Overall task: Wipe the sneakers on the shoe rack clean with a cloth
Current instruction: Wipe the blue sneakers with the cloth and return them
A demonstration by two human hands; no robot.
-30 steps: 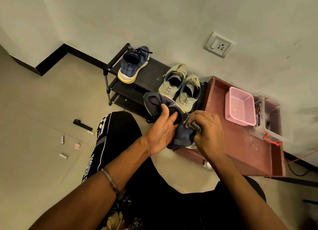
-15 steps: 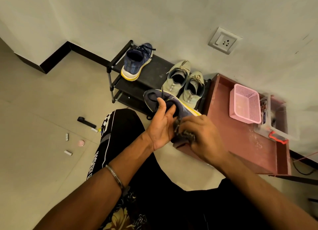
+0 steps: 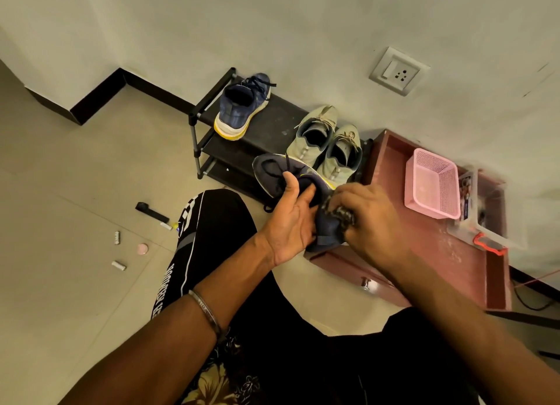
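Observation:
A dark blue sneaker (image 3: 274, 174) with a yellow-edged sole is held in the air in front of the shoe rack (image 3: 272, 123). My left hand (image 3: 291, 220) holds it from the near side, thumb on its upper. My right hand (image 3: 368, 216) grips a dark patterned cloth (image 3: 338, 212) and presses it against the sneaker's heel end. Its matching blue sneaker (image 3: 242, 107) stands on the rack's top shelf at the left. A pair of beige sneakers (image 3: 325, 144) stands at the shelf's right end.
A reddish wooden drawer unit (image 3: 424, 262) sits right of the rack, bearing a pink basket (image 3: 431, 183) and a clear box (image 3: 488, 220). Small items, including a black tool (image 3: 150, 211) and batteries (image 3: 117, 238), lie on the floor at left. My knee (image 3: 218, 220) is just below the sneaker.
My right hand with the cloth slid up along the sneaker and back toward its heel. The left hand kept its hold. The view shifted slightly.

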